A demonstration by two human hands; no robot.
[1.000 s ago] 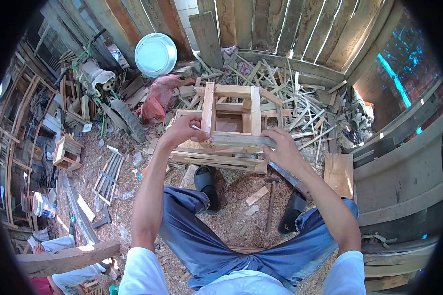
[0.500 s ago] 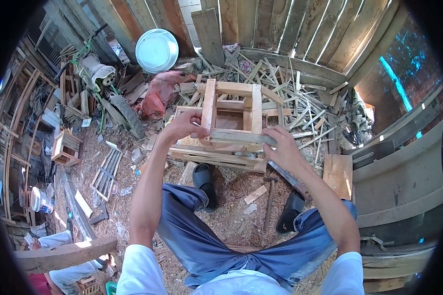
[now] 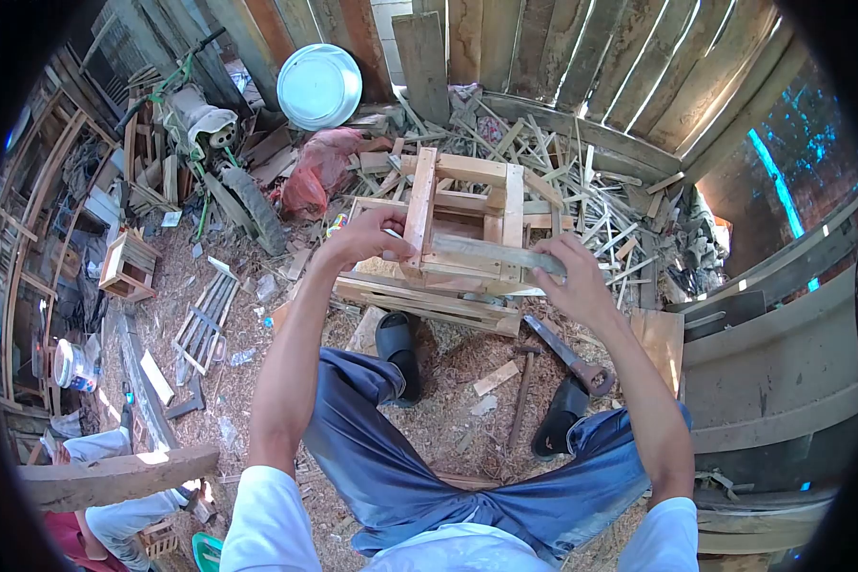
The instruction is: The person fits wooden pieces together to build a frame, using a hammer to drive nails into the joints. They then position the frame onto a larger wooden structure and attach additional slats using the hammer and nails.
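A small wooden frame (image 3: 465, 172) of nailed slats stands on a larger slatted wooden crate (image 3: 429, 303) in front of me. My left hand (image 3: 374, 238) is closed round the left post of the frame, near its lower front corner. A greyish wooden strip (image 3: 491, 253) lies across the front of the frame. My right hand (image 3: 574, 276) grips the right end of that strip between thumb and fingers. The strip's left end lies close to the left post.
A handsaw (image 3: 572, 357) and a hammer (image 3: 523, 396) lie on the ground near my right foot. Scrap sticks (image 3: 610, 224) are heaped behind the crate, beside a red bag (image 3: 316, 181). Another person's legs (image 3: 129, 524) show at lower left.
The strip has shifted right and slightly up along the frame's front, with my right hand on its end. The whole view has moved slightly.
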